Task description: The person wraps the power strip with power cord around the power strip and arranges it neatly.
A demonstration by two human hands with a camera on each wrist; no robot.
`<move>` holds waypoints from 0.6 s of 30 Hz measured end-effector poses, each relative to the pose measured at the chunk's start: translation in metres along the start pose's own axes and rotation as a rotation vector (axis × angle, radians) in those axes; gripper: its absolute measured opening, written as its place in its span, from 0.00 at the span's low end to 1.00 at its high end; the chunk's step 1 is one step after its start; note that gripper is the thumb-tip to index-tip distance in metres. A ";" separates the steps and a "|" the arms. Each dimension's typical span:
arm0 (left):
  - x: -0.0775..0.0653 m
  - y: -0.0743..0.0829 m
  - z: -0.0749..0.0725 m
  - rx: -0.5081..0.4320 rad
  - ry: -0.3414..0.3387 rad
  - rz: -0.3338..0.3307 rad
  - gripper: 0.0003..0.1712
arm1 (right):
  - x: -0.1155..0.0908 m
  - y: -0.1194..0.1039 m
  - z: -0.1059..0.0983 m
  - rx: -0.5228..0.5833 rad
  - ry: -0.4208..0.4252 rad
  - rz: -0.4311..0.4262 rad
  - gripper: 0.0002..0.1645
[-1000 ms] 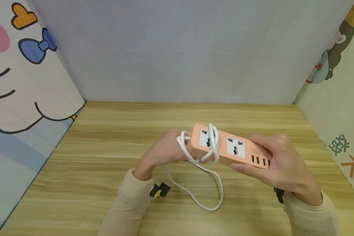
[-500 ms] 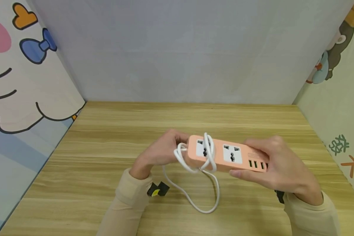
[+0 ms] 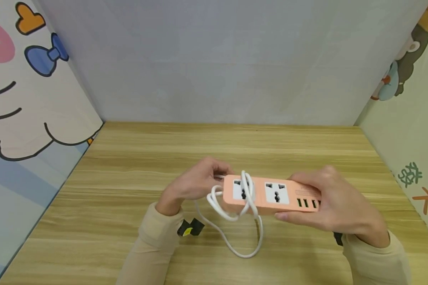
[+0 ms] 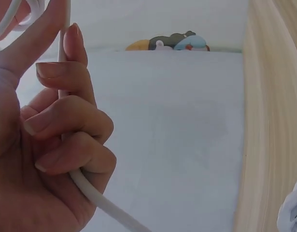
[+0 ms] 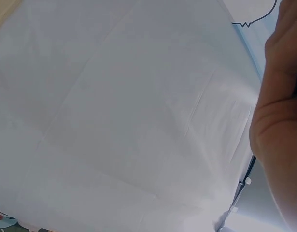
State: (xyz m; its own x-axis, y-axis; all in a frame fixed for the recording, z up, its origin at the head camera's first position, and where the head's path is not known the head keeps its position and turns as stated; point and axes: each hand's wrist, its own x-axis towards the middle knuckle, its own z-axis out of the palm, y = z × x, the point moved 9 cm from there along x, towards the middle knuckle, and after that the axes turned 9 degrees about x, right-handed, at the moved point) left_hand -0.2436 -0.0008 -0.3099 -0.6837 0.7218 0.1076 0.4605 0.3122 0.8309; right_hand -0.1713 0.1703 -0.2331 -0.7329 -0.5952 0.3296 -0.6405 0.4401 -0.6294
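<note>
A peach power strip with white socket faces and several USB ports is held above the table, tilted toward the head camera. My right hand grips its right end, thumb along the near side. White cable loops round the strip's left end, and a longer loop hangs below it. My left hand is at the strip's left end. In the left wrist view its curled fingers close round the white cable, which runs through the palm. The right wrist view shows only part of the right hand.
The wood-grain table lies beneath both hands. A pale cloth wall stands behind it. Printed cartoon panels rise at the left and right. A white object shows partly at the left wrist view's lower right edge.
The power strip has come down and slightly left in the head view, and lies closer to level. My right hand has tilted with it. The left hand stays nearly in place.
</note>
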 end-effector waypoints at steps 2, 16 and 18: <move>0.001 -0.004 -0.001 0.034 0.022 -0.055 0.04 | 0.000 -0.001 0.003 0.007 -0.025 -0.004 0.21; 0.003 -0.007 -0.004 0.133 0.072 -0.119 0.01 | 0.001 -0.001 0.018 0.032 -0.117 -0.055 0.17; 0.002 -0.006 -0.003 0.131 0.070 -0.106 0.01 | 0.001 0.000 0.019 0.018 -0.124 -0.052 0.17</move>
State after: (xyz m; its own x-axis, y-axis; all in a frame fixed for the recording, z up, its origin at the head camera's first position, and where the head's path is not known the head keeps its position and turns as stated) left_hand -0.2497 -0.0027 -0.3125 -0.7678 0.6374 0.0650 0.4509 0.4653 0.7617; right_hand -0.1677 0.1565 -0.2461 -0.6638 -0.6962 0.2734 -0.6720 0.3946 -0.6267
